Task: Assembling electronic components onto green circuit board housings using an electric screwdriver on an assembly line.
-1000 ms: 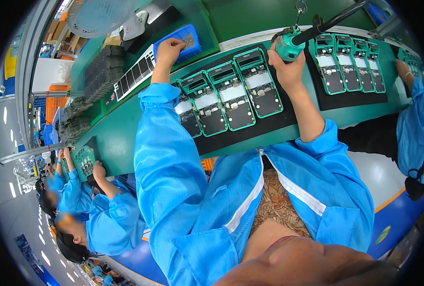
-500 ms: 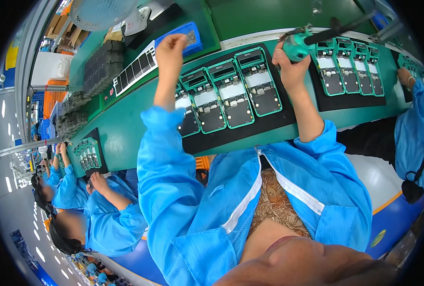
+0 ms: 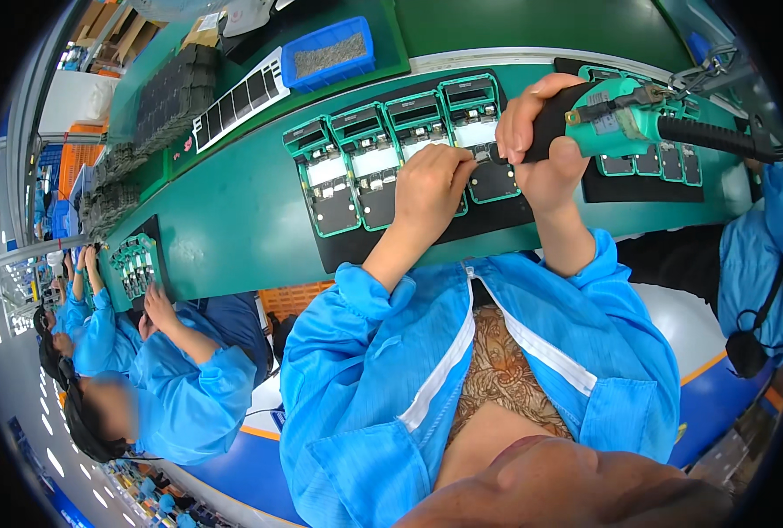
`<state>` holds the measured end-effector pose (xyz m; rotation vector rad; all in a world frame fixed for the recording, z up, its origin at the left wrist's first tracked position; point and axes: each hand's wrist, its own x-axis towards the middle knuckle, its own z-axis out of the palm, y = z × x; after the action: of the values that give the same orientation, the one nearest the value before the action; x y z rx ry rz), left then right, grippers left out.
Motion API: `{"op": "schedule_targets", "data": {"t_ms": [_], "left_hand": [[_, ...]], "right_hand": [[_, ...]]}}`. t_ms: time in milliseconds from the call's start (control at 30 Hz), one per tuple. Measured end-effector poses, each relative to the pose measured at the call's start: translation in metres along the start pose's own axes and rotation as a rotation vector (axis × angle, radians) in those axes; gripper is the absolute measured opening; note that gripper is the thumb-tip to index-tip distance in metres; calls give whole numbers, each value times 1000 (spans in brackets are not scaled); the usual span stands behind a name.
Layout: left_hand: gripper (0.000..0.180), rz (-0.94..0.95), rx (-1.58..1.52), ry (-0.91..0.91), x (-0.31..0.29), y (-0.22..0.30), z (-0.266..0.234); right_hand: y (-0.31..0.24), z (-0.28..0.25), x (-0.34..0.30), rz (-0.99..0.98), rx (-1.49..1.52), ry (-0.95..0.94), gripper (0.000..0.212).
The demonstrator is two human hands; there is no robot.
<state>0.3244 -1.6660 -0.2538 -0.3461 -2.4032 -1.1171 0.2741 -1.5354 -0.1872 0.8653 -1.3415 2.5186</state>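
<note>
My right hand (image 3: 543, 163) is wrapped round a green and black electric screwdriver (image 3: 610, 123), held nearly level with its tip toward the left. My left hand (image 3: 428, 189) is closed in a pinch right by that tip; whatever lies between its fingers is too small to make out. Both hands are over the rightmost of several green-framed device housings (image 3: 325, 180) with black and white inner parts. These stand in a row on a black mat (image 3: 343, 253). My fingers partly cover the two right-hand housings.
A blue box (image 3: 287, 74) of small metal pieces stands at the back, beside a white strip with dark panels (image 3: 240, 107). Dark stacked trays (image 3: 176, 97) are at far left. Another mat (image 3: 624, 190) of housings lies right. Co-workers in blue sit on both sides.
My left hand has come down from beside the blue box to the rightmost housing. My right hand has tilted the screwdriver and brought its tip to the left fingers.
</note>
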Motion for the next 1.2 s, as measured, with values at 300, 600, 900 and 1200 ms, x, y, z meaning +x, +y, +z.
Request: {"op": "schedule_targets", "data": {"t_ms": [300, 600, 900, 1200], "left_hand": [[14, 68, 85, 21, 0, 3, -1], [14, 1, -10, 41, -4, 5, 4], [28, 133, 289, -169, 29, 0, -14], [24, -245, 441, 0, 143, -153, -61]], "right_hand": [[0, 3, -1, -9, -30, -25, 57], [5, 3, -2, 8, -13, -62, 56], [31, -12, 2, 9, -135, -67, 41], [42, -51, 29, -49, -260, 113, 29]]}}
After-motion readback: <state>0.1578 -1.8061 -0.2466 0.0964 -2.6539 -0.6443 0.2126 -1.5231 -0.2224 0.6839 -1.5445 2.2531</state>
